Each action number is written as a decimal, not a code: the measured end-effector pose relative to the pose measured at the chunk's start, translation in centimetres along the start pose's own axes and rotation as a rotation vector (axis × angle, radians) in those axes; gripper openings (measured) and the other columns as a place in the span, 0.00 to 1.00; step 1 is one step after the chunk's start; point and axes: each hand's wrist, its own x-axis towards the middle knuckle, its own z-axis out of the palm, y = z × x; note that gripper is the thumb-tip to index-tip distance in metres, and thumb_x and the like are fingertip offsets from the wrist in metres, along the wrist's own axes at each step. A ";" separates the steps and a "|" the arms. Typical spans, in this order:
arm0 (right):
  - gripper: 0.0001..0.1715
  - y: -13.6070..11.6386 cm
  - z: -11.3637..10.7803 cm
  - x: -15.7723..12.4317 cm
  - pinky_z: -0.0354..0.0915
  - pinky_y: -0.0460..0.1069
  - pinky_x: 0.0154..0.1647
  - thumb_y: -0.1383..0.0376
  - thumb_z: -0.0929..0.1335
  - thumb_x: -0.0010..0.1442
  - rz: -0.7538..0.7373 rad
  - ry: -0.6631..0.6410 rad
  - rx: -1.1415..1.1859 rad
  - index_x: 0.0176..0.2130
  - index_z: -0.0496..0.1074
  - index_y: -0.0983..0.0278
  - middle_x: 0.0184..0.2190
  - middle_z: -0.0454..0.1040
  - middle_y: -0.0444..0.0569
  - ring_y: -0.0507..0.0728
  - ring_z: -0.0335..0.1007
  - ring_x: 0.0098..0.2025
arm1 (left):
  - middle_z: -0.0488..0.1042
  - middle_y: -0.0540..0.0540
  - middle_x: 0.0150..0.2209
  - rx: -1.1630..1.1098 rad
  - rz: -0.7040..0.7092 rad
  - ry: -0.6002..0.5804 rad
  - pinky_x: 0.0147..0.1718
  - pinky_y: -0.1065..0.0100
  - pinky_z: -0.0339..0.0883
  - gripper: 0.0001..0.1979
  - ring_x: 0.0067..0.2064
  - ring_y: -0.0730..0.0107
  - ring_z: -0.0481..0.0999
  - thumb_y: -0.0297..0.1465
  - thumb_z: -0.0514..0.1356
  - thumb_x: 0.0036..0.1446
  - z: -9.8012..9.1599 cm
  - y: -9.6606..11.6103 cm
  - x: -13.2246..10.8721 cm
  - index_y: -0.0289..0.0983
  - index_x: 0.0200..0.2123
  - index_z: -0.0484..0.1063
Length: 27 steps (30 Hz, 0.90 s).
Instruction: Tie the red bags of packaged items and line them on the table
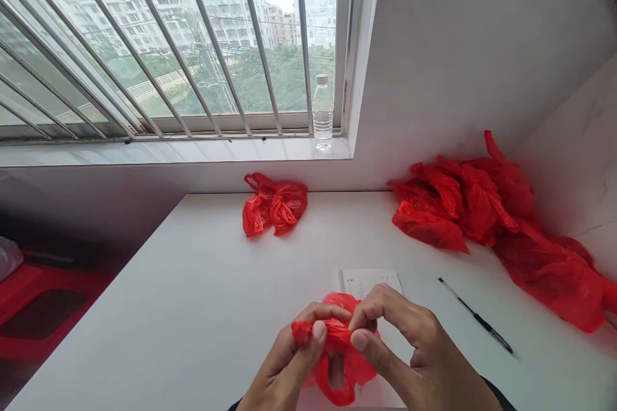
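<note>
Both my hands pinch one crumpled red plastic bag (340, 359) low in the middle of the view, just above the white table (193, 308). My left hand (289, 359) grips its left side with thumb and fingers closed. My right hand (409, 353) grips the right side, fingers curled over the top. A loop of the bag hangs down between my hands. Under the bag lies a small white paper (371, 281) with faint writing.
A knotted red bag (274, 204) rests at the table's far edge. A heap of loose red bags (482, 212) fills the right corner against the wall. A black pen (477, 318) lies right of the paper. A water bottle (322, 109) stands on the windowsill.
</note>
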 end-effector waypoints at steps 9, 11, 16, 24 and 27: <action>0.07 2.2 1.6 0.4 0.64 0.53 0.58 0.60 0.66 0.67 -0.118 -0.069 0.003 0.46 0.70 0.55 0.52 0.70 0.47 0.59 0.66 0.56 | 0.74 0.48 0.35 0.247 0.154 -0.171 0.39 0.68 0.67 0.09 0.37 0.68 0.73 0.36 0.61 0.65 -2.0 0.2 1.4 0.40 0.36 0.79; 0.14 2.7 2.1 1.4 0.59 0.55 0.63 0.59 0.62 0.71 -0.136 -0.106 0.065 0.55 0.67 0.55 0.56 0.70 0.48 0.58 0.62 0.60 | 0.75 0.48 0.36 0.314 0.212 -0.163 0.37 0.68 0.68 0.06 0.36 0.69 0.74 0.32 0.59 0.65 -1.9 0.3 1.1 0.40 0.37 0.77; 0.22 4.5 3.2 2.7 0.65 0.50 0.42 0.56 0.55 0.75 0.053 -0.157 0.229 0.43 0.72 0.61 0.32 0.72 0.44 0.53 0.67 0.35 | 0.73 0.52 0.31 0.719 0.589 0.119 0.28 0.74 0.68 0.13 0.29 0.75 0.73 0.18 0.55 0.62 -1.9 -1.6 1.1 0.42 0.41 0.72; 0.06 5.9 3.7 2.6 0.58 0.47 0.29 0.62 0.64 0.69 0.095 -0.343 0.290 0.42 0.70 0.61 0.26 0.67 0.38 0.49 0.59 0.26 | 0.73 0.46 0.49 0.834 0.807 0.261 0.43 0.75 0.74 0.24 0.49 0.73 0.76 0.18 0.54 0.64 -2.0 -4.5 2.1 0.45 0.58 0.70; 0.06 5.7 3.1 2.5 0.63 0.49 0.39 0.63 0.64 0.69 0.034 -0.177 0.156 0.39 0.70 0.60 0.33 0.73 0.42 0.52 0.66 0.34 | 0.73 0.43 0.56 0.899 0.764 0.225 0.53 0.70 0.71 0.27 0.57 0.68 0.73 0.20 0.54 0.66 -2.7 -5.4 1.7 0.43 0.65 0.64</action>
